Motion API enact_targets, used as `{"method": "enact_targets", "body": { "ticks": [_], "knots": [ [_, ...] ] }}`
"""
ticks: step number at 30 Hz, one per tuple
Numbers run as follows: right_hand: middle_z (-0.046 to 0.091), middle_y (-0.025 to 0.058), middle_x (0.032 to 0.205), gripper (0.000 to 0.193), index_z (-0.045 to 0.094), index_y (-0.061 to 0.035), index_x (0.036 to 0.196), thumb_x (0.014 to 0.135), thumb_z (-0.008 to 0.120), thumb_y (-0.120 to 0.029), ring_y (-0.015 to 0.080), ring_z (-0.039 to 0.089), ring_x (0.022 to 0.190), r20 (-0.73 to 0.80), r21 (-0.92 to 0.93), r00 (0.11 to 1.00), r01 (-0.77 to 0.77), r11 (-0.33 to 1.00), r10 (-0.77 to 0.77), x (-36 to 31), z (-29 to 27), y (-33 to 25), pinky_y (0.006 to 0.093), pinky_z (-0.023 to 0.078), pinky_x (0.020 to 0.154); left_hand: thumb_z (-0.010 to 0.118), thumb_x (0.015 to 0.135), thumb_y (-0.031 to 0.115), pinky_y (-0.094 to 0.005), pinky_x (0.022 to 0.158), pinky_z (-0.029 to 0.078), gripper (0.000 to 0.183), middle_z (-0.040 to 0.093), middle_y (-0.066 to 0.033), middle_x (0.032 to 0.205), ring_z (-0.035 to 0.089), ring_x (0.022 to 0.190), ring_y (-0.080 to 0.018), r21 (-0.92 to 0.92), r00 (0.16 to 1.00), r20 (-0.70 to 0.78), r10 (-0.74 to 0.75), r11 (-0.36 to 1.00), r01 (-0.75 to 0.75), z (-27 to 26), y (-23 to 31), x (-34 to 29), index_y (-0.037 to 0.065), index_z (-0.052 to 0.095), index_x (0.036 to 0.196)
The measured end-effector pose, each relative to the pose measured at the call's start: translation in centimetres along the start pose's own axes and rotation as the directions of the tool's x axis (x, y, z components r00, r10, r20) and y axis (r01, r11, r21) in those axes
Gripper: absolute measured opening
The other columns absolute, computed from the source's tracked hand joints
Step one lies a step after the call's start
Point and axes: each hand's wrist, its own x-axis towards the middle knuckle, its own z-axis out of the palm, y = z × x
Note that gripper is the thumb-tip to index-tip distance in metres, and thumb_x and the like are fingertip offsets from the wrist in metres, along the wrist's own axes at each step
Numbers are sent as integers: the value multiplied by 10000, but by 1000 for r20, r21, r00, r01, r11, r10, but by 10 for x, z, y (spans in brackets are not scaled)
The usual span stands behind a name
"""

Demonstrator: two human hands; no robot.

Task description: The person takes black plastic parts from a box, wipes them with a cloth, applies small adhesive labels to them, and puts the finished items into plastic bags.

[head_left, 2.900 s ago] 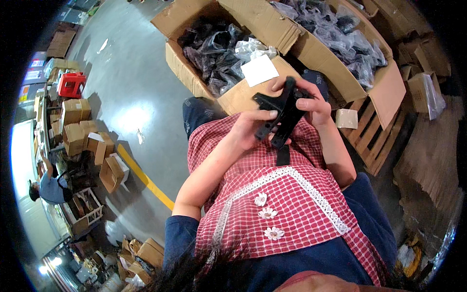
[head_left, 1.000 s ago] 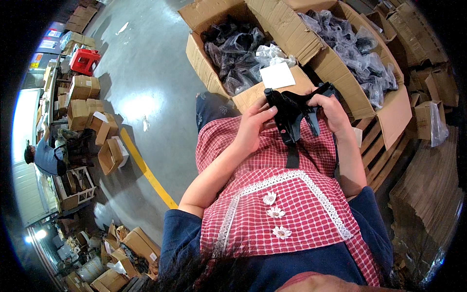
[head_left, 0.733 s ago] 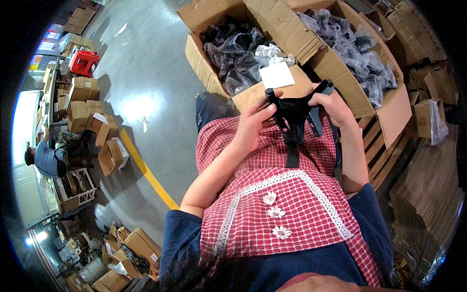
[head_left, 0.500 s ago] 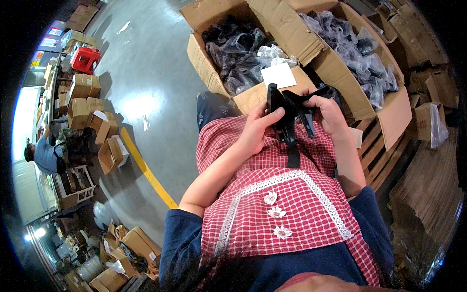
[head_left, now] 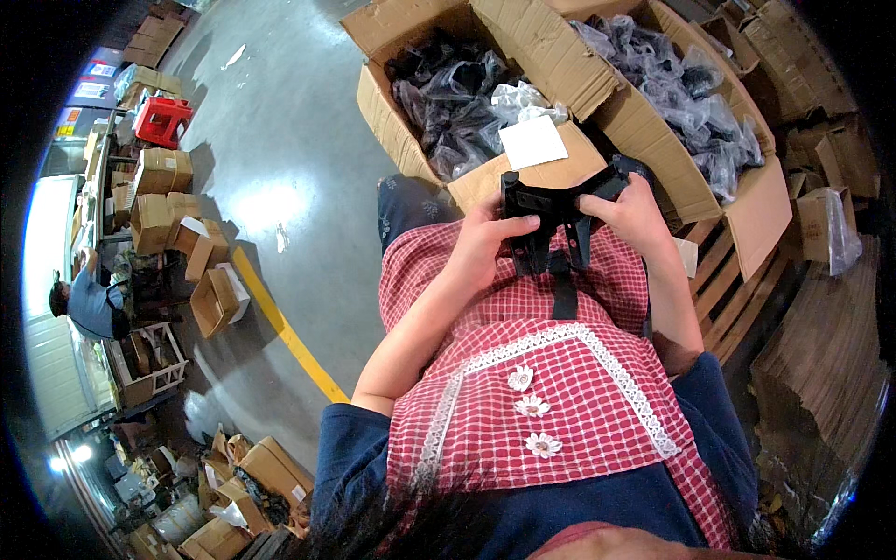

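Above my lap I hold a black plastic bracket-like part [head_left: 557, 207] with several arms and a dark strap [head_left: 565, 297] hanging below it. My left hand [head_left: 483, 245] is closed round its left side, thumb laid across the front. On the other side my right hand [head_left: 627, 213] grips the right end, thumb pressing its face. The far ends of my fingers are hidden behind the part. Just beyond it a white paper sheet [head_left: 534, 143] rests on the flap of an open carton [head_left: 387, 117] filled with dark parts in clear plastic bags [head_left: 457, 112].
A second open carton [head_left: 644, 140] of bagged parts stands at the right on a wooden pallet [head_left: 737, 271]. Flattened cardboard [head_left: 817, 364] is stacked at far right. A yellow floor line [head_left: 289, 327] runs at left; a person [head_left: 93, 303] is near shelves and boxes beyond.
The black part has turned, its upright left arm now lower and its body lying more level across my hands. Both hands still hold it, the right shifted slightly outward.
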Motion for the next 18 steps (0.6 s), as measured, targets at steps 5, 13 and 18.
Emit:
{"method": "enact_targets", "body": {
  "ticks": [5,13,18],
  "knots": [
    [692,68,848,334,639,63,990,727,720,-126,138,628,746,-20,-239,1000,-17,971,13,-1,-11,-3,317,521,680,606,784,-86,-348,842,572,412,678,-159,1091,679,956,-239,24,1000,20,-22,999,21,1,5,-1,-58,587,1195],
    [632,17,778,172,647,-6,862,695,649,-49,118,584,697,55,219,998,-46,975,35,-3,-44,0,264,479,669,542,856,-19,-327,639,590,376,674,-190,1031,686,773,-251,-142,989,75,-131,980,140,4,19,-7,-74,569,1227],
    [681,57,873,202,652,30,905,717,586,-3,126,633,817,116,403,991,-106,909,64,-13,-27,27,251,504,753,548,904,45,-249,491,517,336,663,-157,965,661,701,-189,-179,982,156,-109,974,137,-9,17,-5,-50,582,1224]
  ]
}}
